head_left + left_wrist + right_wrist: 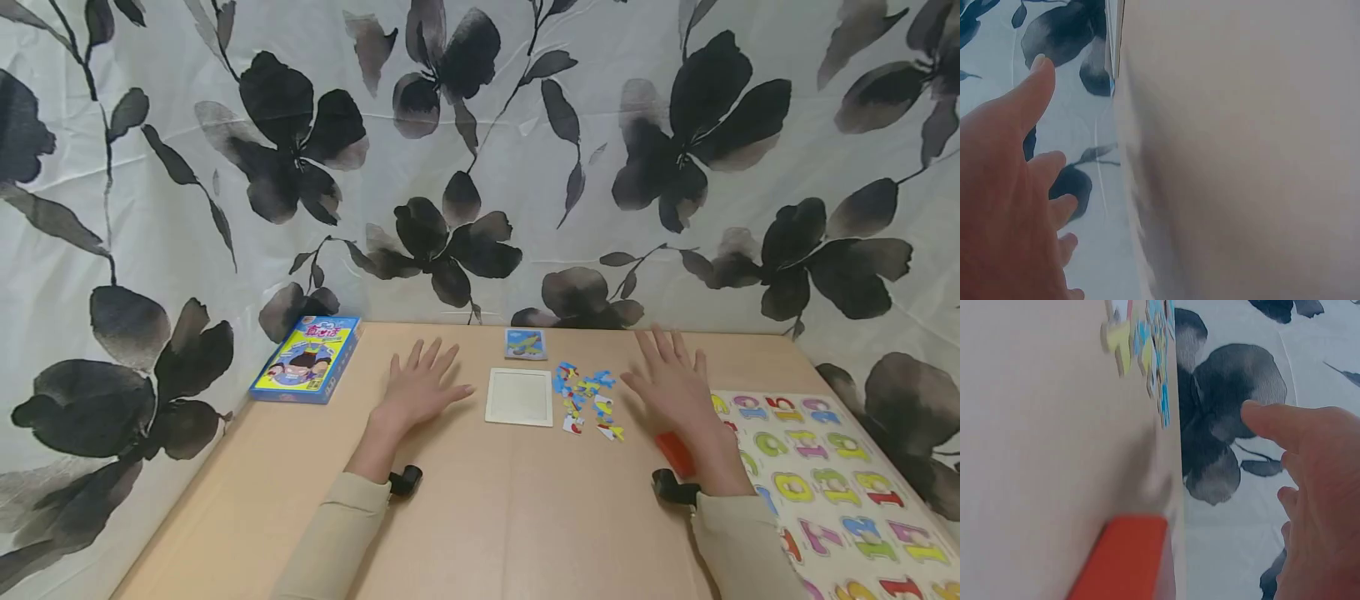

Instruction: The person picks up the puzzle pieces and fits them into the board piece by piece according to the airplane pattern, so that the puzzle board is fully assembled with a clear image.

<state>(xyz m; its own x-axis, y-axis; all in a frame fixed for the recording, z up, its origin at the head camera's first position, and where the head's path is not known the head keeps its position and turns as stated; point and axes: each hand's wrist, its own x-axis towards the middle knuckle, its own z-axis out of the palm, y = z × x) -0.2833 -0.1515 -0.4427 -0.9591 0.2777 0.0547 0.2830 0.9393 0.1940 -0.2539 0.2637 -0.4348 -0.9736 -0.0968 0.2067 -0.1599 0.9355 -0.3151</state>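
Both grips are released: on the left hand (pixel 416 390) and the right hand (pixel 670 382) the fingers are spread, and nothing is held. In the wrist views both hands appear to be raised off the tabletop (pixel 480 517). The loose puzzle pieces (pixel 574 402) are located just beside the right hand, on its inner side; the pale square tray (pixel 519 397) is located between those pieces and the left hand. A small picture card (pixel 525 343) is set just beyond the tray.

The thin pieces should probably be pinched singly by their rims with the right hand, the tray being steadied by the left; sweeping is best avoided, since the pieces are closely crowded.

Clearance on the right is judged limited: a red block (pixel 675 454) is partly covered by the right wrist, and a large sheet of digits (pixel 825 454) is spread beyond. At the left edge, a blue box (pixel 307 358) is laid flat. Ample bare room is offered nearer the body, between the forearms. Past the far edge, a floral cloth (pixel 555 187) is hung.
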